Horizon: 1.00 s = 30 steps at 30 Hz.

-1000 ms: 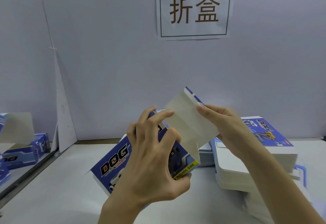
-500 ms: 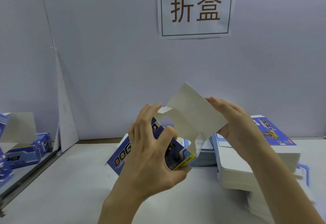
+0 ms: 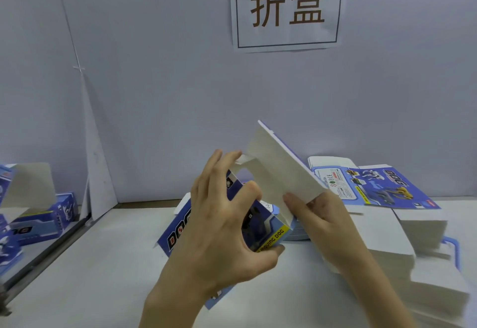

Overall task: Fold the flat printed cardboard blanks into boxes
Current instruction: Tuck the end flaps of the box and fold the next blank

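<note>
Partly erected, blue printed box (image 3: 260,227) shows plain grey inner flap (image 3: 281,170).

Left hand (image 3: 222,227) fingers curled, right hand (image 3: 322,224) fingers pinching

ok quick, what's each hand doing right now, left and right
Left hand: grips the half-folded box, fingers curled round it.
Right hand: holds the box's raised flap.

The half-folded blue printed cardboard box (image 3: 260,227) looks smooth outside, matt grey-white inside; the white paper sign (image 3: 286,8) is matt; the pale tabletop (image 3: 108,263) is smooth.
</note>
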Each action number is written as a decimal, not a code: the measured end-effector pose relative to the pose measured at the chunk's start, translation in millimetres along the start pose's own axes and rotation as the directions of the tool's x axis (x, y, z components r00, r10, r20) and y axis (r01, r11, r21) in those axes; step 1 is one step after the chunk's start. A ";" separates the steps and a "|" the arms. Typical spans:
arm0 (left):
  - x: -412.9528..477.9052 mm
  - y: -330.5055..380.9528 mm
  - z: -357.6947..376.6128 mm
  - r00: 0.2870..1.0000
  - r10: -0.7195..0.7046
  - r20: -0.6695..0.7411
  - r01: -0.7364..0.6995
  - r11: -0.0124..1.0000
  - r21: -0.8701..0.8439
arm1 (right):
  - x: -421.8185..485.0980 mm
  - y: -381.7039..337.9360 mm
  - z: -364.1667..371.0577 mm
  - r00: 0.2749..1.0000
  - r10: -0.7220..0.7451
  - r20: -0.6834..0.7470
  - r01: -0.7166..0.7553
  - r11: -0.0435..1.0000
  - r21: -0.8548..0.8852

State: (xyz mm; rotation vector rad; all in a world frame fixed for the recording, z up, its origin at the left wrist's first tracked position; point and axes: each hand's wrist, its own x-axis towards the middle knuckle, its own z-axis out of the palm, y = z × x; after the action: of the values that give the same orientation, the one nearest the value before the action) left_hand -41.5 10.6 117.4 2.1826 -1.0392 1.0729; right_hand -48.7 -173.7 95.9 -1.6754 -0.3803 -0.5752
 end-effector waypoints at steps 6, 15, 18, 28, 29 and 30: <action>1.7 -4.4 -2.4 1.000 -0.008 0.019 0.008 0.999 -0.035 | -4.2 -11.1 -2.4 0.989 -0.013 0.150 0.002 0.998 0.071; 2.5 -1.3 1.3 0.999 0.044 0.003 -0.044 0.999 0.019 | 1.1 -1.0 -0.2 0.999 0.031 0.016 -0.034 0.987 0.160; 2.4 0.6 2.3 0.999 0.045 0.030 -0.046 0.999 0.025 | 1.9 -2.8 -1.1 0.999 0.045 0.008 -0.046 0.990 0.136; 3.9 -4.3 -2.5 1.000 0.015 -0.015 -0.014 0.999 0.031 | -6.3 -19.5 0.8 0.990 -0.013 0.141 0.000 0.996 0.087; 4.0 -4.5 -2.4 1.000 0.016 -0.019 -0.016 0.999 0.034 | -5.8 -20.4 3.1 0.993 -0.023 0.113 0.012 0.996 0.091; 3.7 -4.6 -1.9 1.000 0.021 -0.023 -0.020 0.999 0.033 | -5.1 -21.3 4.9 0.995 -0.026 0.093 0.016 0.994 0.108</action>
State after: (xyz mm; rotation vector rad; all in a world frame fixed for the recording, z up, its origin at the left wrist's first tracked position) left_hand -37.2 13.0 121.1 2.1845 -1.0429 1.1300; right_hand -63.7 -164.7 109.8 -1.5999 -0.4892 -0.4842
